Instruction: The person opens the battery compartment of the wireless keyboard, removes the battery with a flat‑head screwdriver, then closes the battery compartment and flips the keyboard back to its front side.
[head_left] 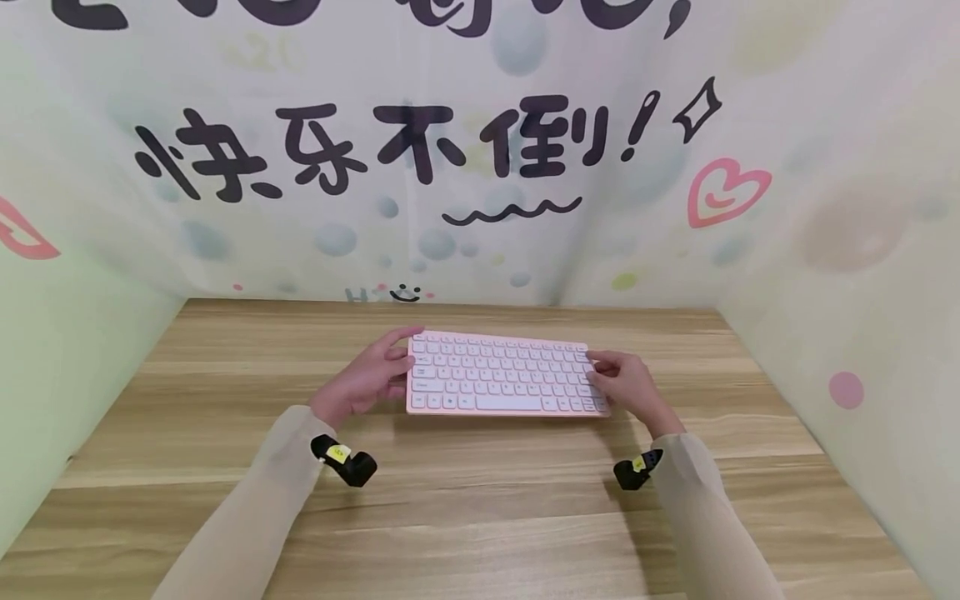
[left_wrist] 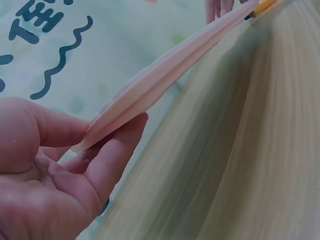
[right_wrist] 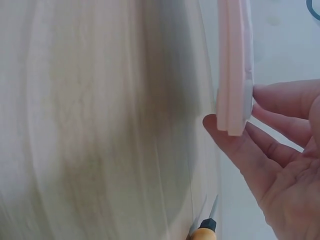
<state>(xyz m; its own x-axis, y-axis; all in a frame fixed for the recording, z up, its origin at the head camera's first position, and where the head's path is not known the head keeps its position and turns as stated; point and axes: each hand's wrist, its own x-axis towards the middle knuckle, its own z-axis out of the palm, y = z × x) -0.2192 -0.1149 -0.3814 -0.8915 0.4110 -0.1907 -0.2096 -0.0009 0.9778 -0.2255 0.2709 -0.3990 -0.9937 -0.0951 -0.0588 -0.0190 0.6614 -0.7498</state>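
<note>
A thin pink keyboard [head_left: 510, 375] with white keys is held off the wooden table, its key side facing the head camera. My left hand [head_left: 369, 372] grips its left end, the thumb on one face and fingers on the other in the left wrist view. At the right end, my right hand [head_left: 628, 385] pinches the keyboard between thumb and fingers. The right wrist view shows the pink edge [right_wrist: 232, 65] between those fingers. Below that hand appears a tool with an orange handle [right_wrist: 204, 233], black collar and thin metal shaft, which the head view does not show.
The wood-grain table [head_left: 480, 508] meets a printed white cloth backdrop [head_left: 480, 250] at the back, with cloth sides left and right. Black wrist cameras [head_left: 348, 461] sit on both sleeves. A shadow falls on the table under the keyboard.
</note>
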